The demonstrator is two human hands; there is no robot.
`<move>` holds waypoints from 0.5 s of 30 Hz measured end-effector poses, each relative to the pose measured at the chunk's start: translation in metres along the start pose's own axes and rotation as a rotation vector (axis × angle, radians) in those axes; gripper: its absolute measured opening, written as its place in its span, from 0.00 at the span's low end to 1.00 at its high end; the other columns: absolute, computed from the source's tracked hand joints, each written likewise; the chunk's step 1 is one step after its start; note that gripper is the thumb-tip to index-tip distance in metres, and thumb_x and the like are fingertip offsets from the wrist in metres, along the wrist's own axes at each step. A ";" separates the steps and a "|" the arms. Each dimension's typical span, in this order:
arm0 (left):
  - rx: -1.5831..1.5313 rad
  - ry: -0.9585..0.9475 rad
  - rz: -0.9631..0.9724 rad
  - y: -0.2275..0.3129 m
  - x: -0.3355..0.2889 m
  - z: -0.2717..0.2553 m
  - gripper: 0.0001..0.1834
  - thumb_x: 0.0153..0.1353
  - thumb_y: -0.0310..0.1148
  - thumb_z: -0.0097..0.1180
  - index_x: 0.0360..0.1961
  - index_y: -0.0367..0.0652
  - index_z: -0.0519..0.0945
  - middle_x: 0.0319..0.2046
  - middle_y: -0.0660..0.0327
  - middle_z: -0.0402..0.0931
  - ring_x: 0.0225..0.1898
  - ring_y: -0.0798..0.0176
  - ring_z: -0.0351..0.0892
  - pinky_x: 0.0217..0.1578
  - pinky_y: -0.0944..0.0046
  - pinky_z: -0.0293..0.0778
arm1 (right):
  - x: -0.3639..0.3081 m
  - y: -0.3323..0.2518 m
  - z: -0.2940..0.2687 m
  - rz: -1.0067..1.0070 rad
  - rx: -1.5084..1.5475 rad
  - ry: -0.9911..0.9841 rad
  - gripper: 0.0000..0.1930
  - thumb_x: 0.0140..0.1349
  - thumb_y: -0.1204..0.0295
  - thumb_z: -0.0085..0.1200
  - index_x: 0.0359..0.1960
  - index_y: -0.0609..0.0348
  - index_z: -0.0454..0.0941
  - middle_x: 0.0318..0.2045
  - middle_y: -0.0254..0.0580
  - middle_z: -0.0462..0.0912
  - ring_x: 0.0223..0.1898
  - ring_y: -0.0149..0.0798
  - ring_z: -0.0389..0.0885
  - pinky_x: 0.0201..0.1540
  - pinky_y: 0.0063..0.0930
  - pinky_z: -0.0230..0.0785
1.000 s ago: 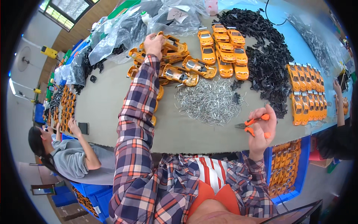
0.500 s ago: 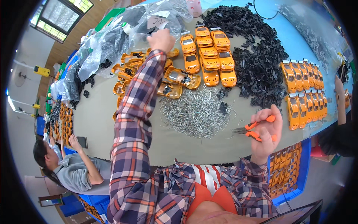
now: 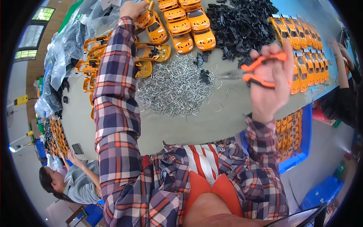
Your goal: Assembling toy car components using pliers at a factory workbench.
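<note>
At the far left of the pile, my left hand (image 3: 132,9) is closed at the edge of an orange toy car body (image 3: 145,18), which sits tilted behind another one. The fingertips are partly cut off by the top of the picture. My right hand (image 3: 270,85) is raised over the table with its palm up. Across its palm lie pliers with orange handles (image 3: 258,80), held with the thumb over them; their jaws are blurred and point left. Between my arms spreads a heap of small bent metal wire pieces (image 3: 176,89).
More orange car bodies (image 3: 182,41) stand in rows ahead, others lie overturned on the left. Black plastic parts (image 3: 242,28) heap beyond. Finished-looking cars (image 3: 300,70) line the right. A blue crate (image 3: 304,149) of cars stands below. Another person (image 3: 72,181) sits at left.
My view has shifted, so the table's contents sit higher and further left. My left hand has come from the plastic bags to the car body. My right hand has risen with the pliers.
</note>
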State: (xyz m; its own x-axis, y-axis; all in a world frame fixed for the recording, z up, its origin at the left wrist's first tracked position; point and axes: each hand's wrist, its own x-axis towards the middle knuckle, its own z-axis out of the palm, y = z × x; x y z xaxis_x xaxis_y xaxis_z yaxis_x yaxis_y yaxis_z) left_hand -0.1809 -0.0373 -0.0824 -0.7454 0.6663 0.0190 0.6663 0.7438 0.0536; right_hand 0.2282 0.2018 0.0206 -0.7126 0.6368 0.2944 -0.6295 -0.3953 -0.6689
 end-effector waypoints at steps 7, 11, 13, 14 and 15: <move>-1.308 0.027 -0.509 0.032 -0.032 -0.022 0.17 0.54 0.41 0.58 0.37 0.39 0.75 0.29 0.64 0.73 0.27 0.67 0.76 0.29 0.67 0.74 | 0.008 0.032 -0.014 0.027 -0.087 0.119 0.24 0.60 0.78 0.47 0.59 0.65 0.57 0.43 0.42 0.71 0.42 0.35 0.70 0.46 0.38 0.70; -1.197 0.155 -0.489 0.023 -0.037 -0.013 0.21 0.53 0.42 0.59 0.40 0.36 0.76 0.29 0.63 0.75 0.27 0.68 0.75 0.29 0.68 0.74 | 0.002 0.037 -0.015 0.085 -0.084 0.203 0.24 0.60 0.76 0.49 0.58 0.65 0.58 0.42 0.41 0.72 0.41 0.35 0.71 0.44 0.37 0.70; -1.011 0.168 -0.447 0.051 -0.032 -0.023 0.22 0.53 0.44 0.59 0.42 0.37 0.77 0.29 0.63 0.75 0.28 0.68 0.76 0.27 0.67 0.74 | 0.002 0.040 -0.019 0.076 -0.125 0.237 0.23 0.61 0.75 0.49 0.57 0.65 0.59 0.41 0.41 0.72 0.40 0.35 0.71 0.43 0.37 0.71; -0.914 0.180 -0.430 0.062 -0.032 -0.031 0.23 0.53 0.45 0.59 0.43 0.37 0.77 0.29 0.62 0.75 0.29 0.68 0.76 0.27 0.66 0.74 | 0.002 0.042 -0.020 0.088 -0.165 0.264 0.22 0.61 0.75 0.49 0.57 0.65 0.60 0.40 0.41 0.73 0.40 0.35 0.71 0.42 0.37 0.71; -0.817 0.189 -0.413 0.070 -0.032 -0.038 0.24 0.53 0.46 0.58 0.44 0.38 0.78 0.29 0.62 0.76 0.29 0.68 0.76 0.26 0.66 0.74 | 0.003 0.044 -0.019 0.102 -0.205 0.293 0.21 0.61 0.76 0.49 0.56 0.65 0.61 0.39 0.40 0.73 0.39 0.34 0.71 0.41 0.37 0.71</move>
State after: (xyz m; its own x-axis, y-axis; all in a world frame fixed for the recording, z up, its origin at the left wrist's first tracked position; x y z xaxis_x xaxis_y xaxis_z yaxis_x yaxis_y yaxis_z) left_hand -0.1110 -0.0088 -0.0418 -0.9587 0.2844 0.0005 0.1797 0.6045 0.7761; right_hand 0.2049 0.1988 -0.0209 -0.6305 0.7756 0.0311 -0.4637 -0.3441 -0.8164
